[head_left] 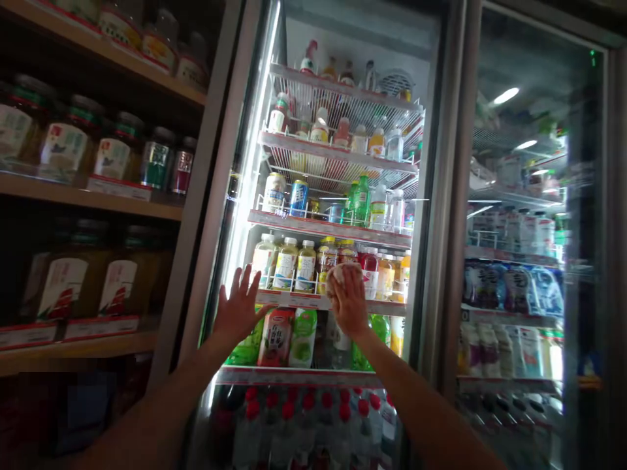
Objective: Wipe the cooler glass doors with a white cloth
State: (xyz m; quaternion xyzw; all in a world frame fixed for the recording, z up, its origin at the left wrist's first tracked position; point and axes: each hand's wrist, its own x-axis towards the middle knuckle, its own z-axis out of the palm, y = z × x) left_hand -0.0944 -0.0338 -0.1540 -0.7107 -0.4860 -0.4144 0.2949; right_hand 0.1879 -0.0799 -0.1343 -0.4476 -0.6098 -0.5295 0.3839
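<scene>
My left hand [240,310] is raised with its fingers spread, seemingly against the glass of the lit drinks fridge, left of the middle. It holds nothing. A crumpled pale cloth [336,279] is under my right hand [350,303], whose fingers press it flat in front of the bottle shelf. Behind the hands stand bottles with white caps [285,264], a red carton [275,336] and a green carton [303,337]. The cloth and right hand cover part of the bottles behind them. Whether the cloth touches the glass is hard to make out.
To the left, wooden shelves [166,207] carry jars [115,150] and cans. A metal frame [448,215] divides the lit fridge from a second glass-door fridge [519,287] on the right. Several red-capped bottles [308,399] fill the bottom of the lit fridge.
</scene>
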